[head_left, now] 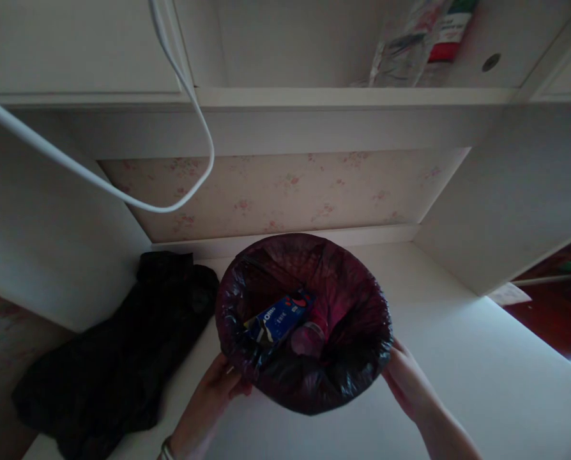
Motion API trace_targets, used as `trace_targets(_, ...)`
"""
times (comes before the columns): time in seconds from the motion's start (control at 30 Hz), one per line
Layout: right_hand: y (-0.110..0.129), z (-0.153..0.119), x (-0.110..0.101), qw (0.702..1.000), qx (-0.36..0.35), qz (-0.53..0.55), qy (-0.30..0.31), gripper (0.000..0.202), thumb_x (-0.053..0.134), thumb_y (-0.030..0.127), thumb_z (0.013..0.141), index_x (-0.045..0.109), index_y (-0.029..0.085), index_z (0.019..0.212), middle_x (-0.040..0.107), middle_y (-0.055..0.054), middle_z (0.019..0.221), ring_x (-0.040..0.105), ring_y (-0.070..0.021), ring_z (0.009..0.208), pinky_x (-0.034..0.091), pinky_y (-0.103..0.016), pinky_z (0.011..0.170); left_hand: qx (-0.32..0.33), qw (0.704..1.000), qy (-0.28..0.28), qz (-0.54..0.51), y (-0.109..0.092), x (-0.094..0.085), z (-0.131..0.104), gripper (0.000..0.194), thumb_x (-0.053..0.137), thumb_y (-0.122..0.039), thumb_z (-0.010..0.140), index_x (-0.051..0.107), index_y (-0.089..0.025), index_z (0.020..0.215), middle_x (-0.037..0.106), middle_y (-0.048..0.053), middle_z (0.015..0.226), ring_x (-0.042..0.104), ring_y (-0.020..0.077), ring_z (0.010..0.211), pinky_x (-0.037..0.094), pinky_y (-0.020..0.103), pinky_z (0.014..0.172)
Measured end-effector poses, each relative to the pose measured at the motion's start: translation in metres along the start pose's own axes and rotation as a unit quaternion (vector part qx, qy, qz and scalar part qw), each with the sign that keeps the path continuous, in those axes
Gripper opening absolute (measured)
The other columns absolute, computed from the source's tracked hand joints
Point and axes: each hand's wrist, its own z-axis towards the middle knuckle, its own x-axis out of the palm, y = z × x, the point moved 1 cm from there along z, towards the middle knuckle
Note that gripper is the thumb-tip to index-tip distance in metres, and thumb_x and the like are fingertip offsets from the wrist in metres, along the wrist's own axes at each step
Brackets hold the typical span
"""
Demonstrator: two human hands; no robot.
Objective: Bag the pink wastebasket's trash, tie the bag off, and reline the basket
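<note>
A round bin [304, 399] lined with a dark purple plastic bag stands out in the middle of the view, its opening facing up. Inside lie a blue packet [283, 317] and a pinkish, roundish item [308, 338]. My left hand [218, 383] grips the bin's lower left side, with some of its fingers hidden beneath the rim. On the right side, my right hand [407, 378] holds the bin too, its fingertips out of sight behind the bag.
Black cloth or plastic [117, 351] lies crumpled on the white surface [462, 358] at left. A white cable [165, 207] hangs in front at upper left. Above is an open shelf [343, 97] with clear packaging [400, 57] and a red-and-green item [451, 38]. White panels flank both sides.
</note>
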Motion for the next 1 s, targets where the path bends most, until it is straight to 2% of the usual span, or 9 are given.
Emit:
trace_targets(0.13,0.002,-0.004,-0.001,0.993,0.045,0.087,0.07,0.028,0.085,0.045,0.07,0.078,0.025,0.087,0.08,-0.003,0.091,0.073,-0.0241,0.087,0.059,-0.033,0.073,-0.024,0.988,0.109,-0.102,-0.01,-0.004,0.001,0.021,0.077,-0.022,0.078,0.08,-0.022,0.1,0.078,0.009,0.111,0.072,0.0284,0.101,0.059,0.041,0.089)
trace_targets(0.23,0.005,-0.011,-0.013,0.982,0.065,0.155,0.088,0.02,0.085,0.038,0.071,0.079,0.026,0.085,0.08,0.0,0.087,0.074,-0.0194,0.077,0.061,-0.029,0.07,-0.041,0.953,0.202,-0.223,-0.022,-0.015,-0.006,0.022,0.059,-0.025,0.091,0.08,-0.023,0.099,0.078,0.008,0.113,0.072,0.0265,0.105,0.058,0.043,0.094)
trace_targets(0.37,0.017,-0.032,-0.032,0.972,0.076,0.192,0.109,0.015,0.086,0.031,0.067,0.079,0.03,0.08,0.08,0.001,0.083,0.075,-0.0199,0.068,0.063,-0.028,0.06,-0.01,0.945,0.246,-0.214,-0.033,-0.027,-0.022,0.043,0.038,-0.015,0.099,0.074,-0.024,0.121,0.074,0.007,0.119,0.072,0.0249,0.109,0.059,0.038,0.093)
trace_targets(0.53,0.041,-0.046,-0.036,0.973,0.077,0.138,0.168,0.032,0.08,0.028,0.074,0.074,0.037,0.105,0.08,-0.001,0.088,0.075,-0.0201,0.068,0.061,-0.027,0.053,-0.009,0.941,0.264,-0.212,-0.047,-0.009,-0.032,0.043,0.04,-0.015,0.096,0.076,-0.027,0.116,0.073,0.002,0.118,0.062,0.0274,0.123,0.036,0.046,0.117)
trace_targets(0.63,0.051,-0.034,-0.027,0.98,0.019,0.099,0.173,0.016,0.071,0.036,0.084,0.072,0.034,0.1,0.08,-0.001,0.091,0.075,-0.0202,0.072,0.061,-0.029,0.057,-0.031,0.928,0.306,-0.21,-0.061,0.006,-0.031,0.042,0.039,-0.021,0.096,0.078,-0.027,0.112,0.075,0.001,0.115,0.056,0.0272,0.13,0.029,0.047,0.12)
trace_targets(0.73,0.06,-0.018,-0.009,0.982,-0.037,0.092,0.158,0.022,0.06,0.048,0.09,0.073,0.031,0.092,0.08,-0.003,0.088,0.076,-0.0251,0.079,0.063,-0.038,0.066,-0.001,0.942,0.269,-0.198,-0.074,0.012,-0.023,0.039,0.042,-0.028,0.096,0.08,-0.026,0.107,0.078,0.003,0.109,0.059,0.0295,0.128,0.035,0.048,0.117)
trace_targets(0.83,0.072,-0.005,0.009,0.984,-0.03,0.079,0.155,0.026,0.059,0.048,0.09,0.073,0.027,0.094,0.079,-0.005,0.097,0.076,-0.029,0.092,0.062,-0.044,0.081,-0.036,0.972,0.151,-0.178,-0.081,0.015,-0.008,0.036,0.05,-0.039,0.095,0.078,-0.022,0.109,0.079,0.009,0.108,0.064,0.0335,0.121,0.046,0.051,0.109)
trace_targets(0.93,0.083,0.009,0.017,0.986,0.007,0.092,0.137,0.017,0.066,0.038,0.086,0.072,0.028,0.099,0.079,0.0,0.097,0.076,-0.0246,0.09,0.063,-0.037,0.08,-0.098,0.982,0.072,-0.141,-0.092,0.02,0.007,0.031,0.055,-0.033,0.094,0.075,-0.019,0.114,0.08,0.01,0.104,0.072,0.0326,0.107,0.055,0.049,0.098)
trace_targets(1.0,0.091,0.019,0.019,0.988,0.018,0.105,0.111,0.019,0.071,0.028,0.083,0.071,0.029,0.101,0.079,0.004,0.093,0.076,-0.0178,0.081,0.063,-0.028,0.073,-0.086,0.989,0.05,-0.114,-0.104,0.025,0.016,0.024,0.057,-0.023,0.093,0.075,-0.018,0.108,0.08,0.009,0.097,0.076,0.0293,0.093,0.06,0.045,0.09)
